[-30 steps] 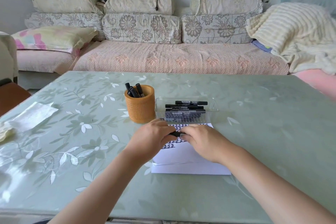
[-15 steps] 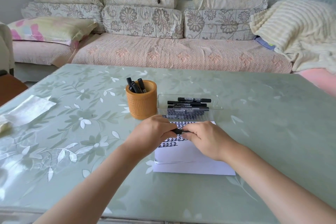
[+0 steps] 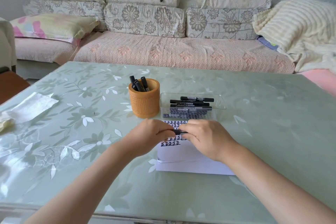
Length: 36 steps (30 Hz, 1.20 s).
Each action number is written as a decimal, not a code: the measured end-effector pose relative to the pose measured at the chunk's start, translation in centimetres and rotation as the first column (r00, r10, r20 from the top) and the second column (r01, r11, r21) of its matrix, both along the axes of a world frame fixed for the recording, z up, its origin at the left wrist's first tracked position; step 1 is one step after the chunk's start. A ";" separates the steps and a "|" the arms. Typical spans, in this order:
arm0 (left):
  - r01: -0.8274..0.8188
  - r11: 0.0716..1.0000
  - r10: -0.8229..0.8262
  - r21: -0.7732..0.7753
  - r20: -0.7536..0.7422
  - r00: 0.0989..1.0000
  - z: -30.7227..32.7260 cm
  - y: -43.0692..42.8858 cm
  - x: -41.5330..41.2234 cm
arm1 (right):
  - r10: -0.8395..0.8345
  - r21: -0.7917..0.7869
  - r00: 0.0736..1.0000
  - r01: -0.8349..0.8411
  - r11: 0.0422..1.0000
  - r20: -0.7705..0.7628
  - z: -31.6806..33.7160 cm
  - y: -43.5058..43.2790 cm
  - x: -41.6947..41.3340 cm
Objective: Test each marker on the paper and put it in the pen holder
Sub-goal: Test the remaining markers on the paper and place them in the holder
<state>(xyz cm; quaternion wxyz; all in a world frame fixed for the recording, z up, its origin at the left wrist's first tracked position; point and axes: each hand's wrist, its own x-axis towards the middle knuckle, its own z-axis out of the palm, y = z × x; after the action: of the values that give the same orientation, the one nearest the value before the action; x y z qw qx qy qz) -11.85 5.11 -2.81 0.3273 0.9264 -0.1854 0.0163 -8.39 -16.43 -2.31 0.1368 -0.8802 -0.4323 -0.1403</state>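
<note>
Both curled tight, the left grip (image 3: 149, 135) and right grip (image 3: 205, 136) hold one black marker (image 3: 177, 131) over scribbled paper (image 3: 181, 154), near the pen holder (image 3: 144, 103).

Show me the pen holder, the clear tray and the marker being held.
pen holder (image 3: 144, 104), head view, front wall.
clear tray (image 3: 219, 103), head view, bare right end.
marker (image 3: 177, 131), head view, exposed barrel.
</note>
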 end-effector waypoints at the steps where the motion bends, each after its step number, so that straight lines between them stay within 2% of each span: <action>1: 0.030 0.998 -0.036 0.050 0.112 0.993 -0.3 0.1 0.0 | -0.039 -0.013 0.995 0.038 0.999 -0.097 0.2 0.1 0.0; 3: 0.055 0.988 -0.094 0.144 0.285 0.954 -0.5 0.2 0.0 | -0.075 -0.019 0.949 0.073 0.997 -0.306 0.3 0.1 0.2; 5: 0.046 0.984 -0.098 0.173 0.301 0.949 -0.7 0.4 0.1 | -0.068 -0.005 0.935 0.070 0.998 -0.347 0.3 0.2 0.2; 7: 0.003 0.988 -0.037 0.155 0.220 0.975 -0.8 0.2 0.0 | -0.050 -0.018 0.964 0.047 0.999 -0.261 0.2 0.2 0.5; 10: -0.073 0.997 0.073 0.000 0.028 0.997 -0.6 0.4 0.1 | -0.009 -0.031 1.000 0.009 0.999 -0.001 -0.1 0.0 1.0; 12: -0.105 0.995 0.104 -0.002 0.036 0.994 -0.5 1.1 0.1 | -0.025 -0.019 0.999 0.026 0.999 0.035 -0.2 -0.4 1.3; 16: -0.210 0.976 0.192 0.067 0.204 0.960 -1.9 3.1 0.5 | -0.137 -0.025 0.975 0.135 0.991 -0.175 -0.8 -1.3 1.6; 18: -0.296 0.946 0.262 0.132 0.223 0.939 -2.6 3.4 0.6 | -0.126 0.027 0.956 0.138 0.990 -0.265 -1.2 -1.3 1.5; 21: -0.379 0.897 0.321 0.226 0.256 0.912 -3.4 3.8 0.7 | -0.113 0.062 0.940 0.140 0.988 -0.322 -1.7 -1.3 1.7; 26: -0.451 0.876 0.396 0.173 0.277 0.876 -4.5 3.7 0.7 | -0.068 0.177 0.897 0.159 0.971 -0.437 -1.2 -1.3 1.0; 30: -0.457 0.869 0.397 0.188 0.287 0.872 -5.0 3.3 0.8 | -0.015 0.269 0.908 0.140 0.953 -0.420 -0.9 -1.4 0.8; 33: -0.461 0.871 0.397 0.171 0.310 0.864 -4.7 3.3 0.9 | -0.005 0.311 0.885 0.169 0.935 -0.466 -1.1 -1.4 0.9; 36: -0.361 0.929 0.309 0.080 0.370 0.876 -3.9 2.5 0.4 | 0.008 0.296 0.865 0.163 0.941 -0.502 -1.1 -1.6 0.7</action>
<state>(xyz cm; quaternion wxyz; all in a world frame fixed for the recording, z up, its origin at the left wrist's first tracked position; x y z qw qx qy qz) -11.49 7.59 -6.70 0.2121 0.9480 -0.0780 0.2240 -7.69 -18.01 -3.41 0.3821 -0.8680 -0.3169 0.0150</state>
